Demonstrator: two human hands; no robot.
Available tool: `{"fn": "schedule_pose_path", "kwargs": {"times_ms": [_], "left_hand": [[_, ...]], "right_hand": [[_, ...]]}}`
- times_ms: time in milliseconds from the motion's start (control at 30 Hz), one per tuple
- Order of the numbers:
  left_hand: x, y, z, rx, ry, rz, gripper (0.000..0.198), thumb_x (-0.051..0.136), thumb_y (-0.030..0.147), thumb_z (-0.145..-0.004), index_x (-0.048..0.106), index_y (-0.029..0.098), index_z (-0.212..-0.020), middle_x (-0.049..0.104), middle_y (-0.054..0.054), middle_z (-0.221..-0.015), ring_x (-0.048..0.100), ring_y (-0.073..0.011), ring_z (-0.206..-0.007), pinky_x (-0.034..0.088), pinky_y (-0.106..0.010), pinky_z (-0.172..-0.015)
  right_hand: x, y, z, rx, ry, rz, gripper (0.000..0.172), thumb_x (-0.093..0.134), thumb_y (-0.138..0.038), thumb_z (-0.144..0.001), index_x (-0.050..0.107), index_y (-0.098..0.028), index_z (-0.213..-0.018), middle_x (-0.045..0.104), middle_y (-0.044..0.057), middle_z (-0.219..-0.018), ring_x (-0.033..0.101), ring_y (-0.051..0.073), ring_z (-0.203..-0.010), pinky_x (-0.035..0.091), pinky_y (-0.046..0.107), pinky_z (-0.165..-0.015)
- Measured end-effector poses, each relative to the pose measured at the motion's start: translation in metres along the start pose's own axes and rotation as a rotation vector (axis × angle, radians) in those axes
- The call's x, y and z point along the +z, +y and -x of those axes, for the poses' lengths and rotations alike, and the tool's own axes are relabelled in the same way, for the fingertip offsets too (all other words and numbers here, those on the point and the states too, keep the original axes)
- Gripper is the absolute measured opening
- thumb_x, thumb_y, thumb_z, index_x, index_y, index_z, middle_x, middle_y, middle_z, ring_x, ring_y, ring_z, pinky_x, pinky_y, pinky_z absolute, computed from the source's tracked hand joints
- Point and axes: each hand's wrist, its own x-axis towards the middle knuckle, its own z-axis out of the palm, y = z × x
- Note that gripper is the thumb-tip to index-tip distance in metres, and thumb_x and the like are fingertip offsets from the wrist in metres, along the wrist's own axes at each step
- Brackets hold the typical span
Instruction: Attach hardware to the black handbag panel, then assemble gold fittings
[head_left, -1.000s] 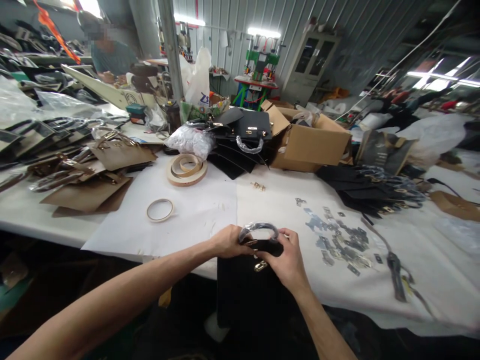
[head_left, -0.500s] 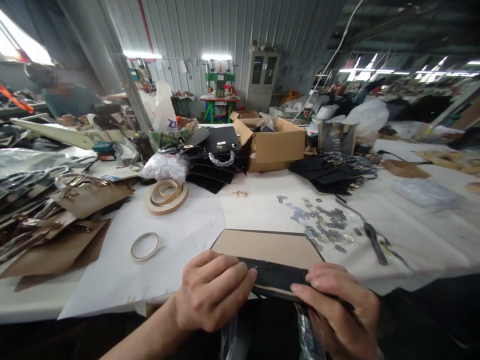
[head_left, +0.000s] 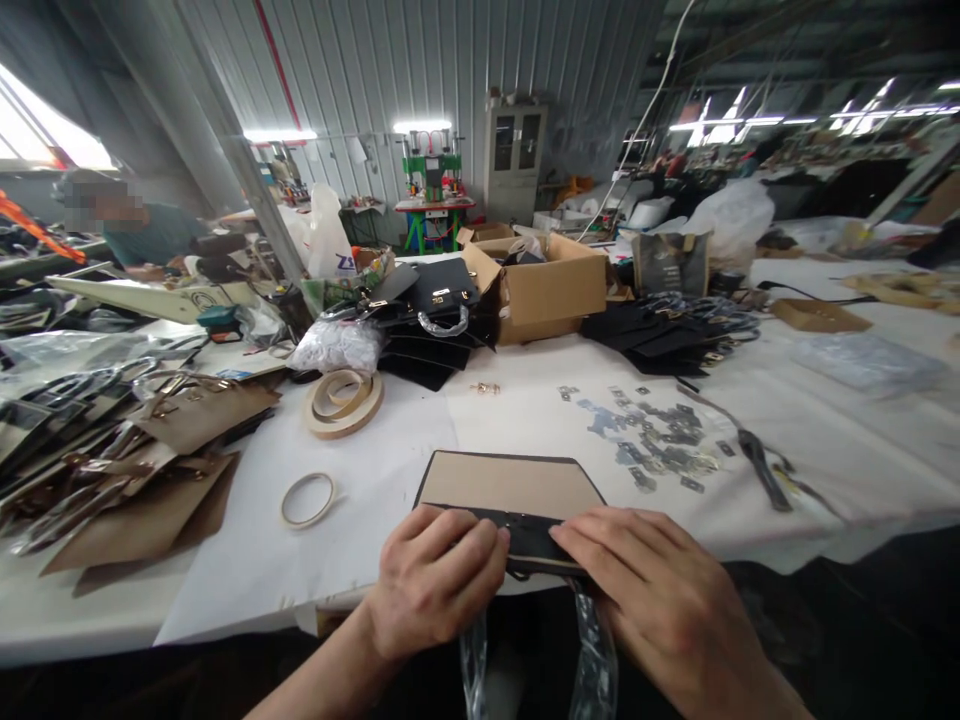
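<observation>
A handbag panel (head_left: 510, 482), beige on its upturned face with black edging, lies at the table's front edge. A black strip runs along its near side, and its plastic-wrapped handle (head_left: 595, 640) hangs down below the table edge. My left hand (head_left: 442, 570) is closed on the left part of the black strip, thumb and fingers pinching it. With its fingers laid over the top, my right hand (head_left: 645, 570) grips the strip's right end; its thumb is hidden. Beyond the panel, to the right, several small metal plates (head_left: 660, 435) are scattered.
Left of the panel are a tape roll (head_left: 308, 500) and larger rolls (head_left: 343, 405). Brown handbag panels (head_left: 157, 500) are piled at far left. A cardboard box (head_left: 555, 295) and black panels (head_left: 652, 335) stand behind. A black-handled tool (head_left: 761, 470) lies right. A person (head_left: 161, 235) sits far left.
My right hand has shifted left along the black strip, its fingers now flatter over it. The panel has turned slightly and sits a little further left. My left hand keeps its hold.
</observation>
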Motion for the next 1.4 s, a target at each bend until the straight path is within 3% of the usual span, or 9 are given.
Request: {"fn": "schedule_pose_path", "kwargs": {"times_ms": [233,367,533,733,1067,1400], "left_hand": [[0.013,0.018,0.015,-0.065,-0.082,0.0,0.018,0.055,0.014,-0.101,0.068,0.016,-0.112,0.076,-0.003,-0.093,0.064,-0.0151,-0.079,0.042,-0.031,-0.065],[0.017,0.02,0.02,-0.129,-0.198,-0.034,0.023,0.05,0.018,-0.103,0.065,0.018,-0.121,0.073,-0.003,-0.095,0.059,-0.0151,-0.076,0.04,-0.033,-0.063],[0.021,0.019,0.021,-0.121,-0.4,-0.064,0.024,0.047,0.024,-0.105,0.062,0.02,-0.123,0.066,-0.004,-0.091,0.054,-0.0185,-0.075,0.04,-0.036,-0.063],[0.023,0.019,0.024,-0.116,-0.522,0.0,0.025,0.048,0.029,-0.105,0.06,0.021,-0.125,0.063,-0.004,-0.094,0.051,-0.0207,-0.078,0.041,-0.038,-0.062],[0.028,0.017,0.024,-0.079,-0.538,0.064,0.025,0.045,0.027,-0.106,0.06,0.018,-0.123,0.065,-0.005,-0.096,0.049,-0.0198,-0.078,0.039,-0.038,-0.061],[0.035,0.017,0.028,-0.028,-0.386,0.054,0.024,0.044,0.021,-0.106,0.064,0.016,-0.118,0.069,-0.005,-0.097,0.047,-0.0184,-0.072,0.038,-0.035,-0.056]], "right_hand": [[0.029,-0.002,0.015,-0.036,-0.022,-0.046,0.032,0.051,-0.014,-0.1,0.069,-0.018,-0.126,0.077,0.008,-0.11,0.07,0.023,-0.102,0.051,0.039,-0.088],[0.042,0.004,0.023,-0.04,-0.042,-0.1,0.029,0.052,-0.015,-0.1,0.069,-0.018,-0.123,0.076,0.008,-0.109,0.069,0.023,-0.101,0.049,0.039,-0.088],[0.048,0.004,0.026,-0.005,-0.082,-0.161,0.023,0.052,-0.02,-0.103,0.071,-0.018,-0.116,0.075,0.008,-0.104,0.068,0.022,-0.096,0.049,0.037,-0.086],[0.049,0.003,0.025,-0.01,-0.091,-0.179,0.022,0.052,-0.02,-0.103,0.072,-0.019,-0.11,0.075,0.008,-0.099,0.067,0.021,-0.091,0.05,0.037,-0.083],[0.05,0.004,0.02,-0.059,-0.096,-0.165,0.022,0.05,-0.018,-0.102,0.072,-0.016,-0.104,0.074,0.007,-0.093,0.066,0.02,-0.085,0.047,0.036,-0.075],[0.054,0.004,0.023,-0.062,-0.059,-0.154,0.026,0.046,-0.02,-0.103,0.071,-0.016,-0.102,0.073,0.007,-0.089,0.064,0.02,-0.082,0.043,0.037,-0.072]]}}
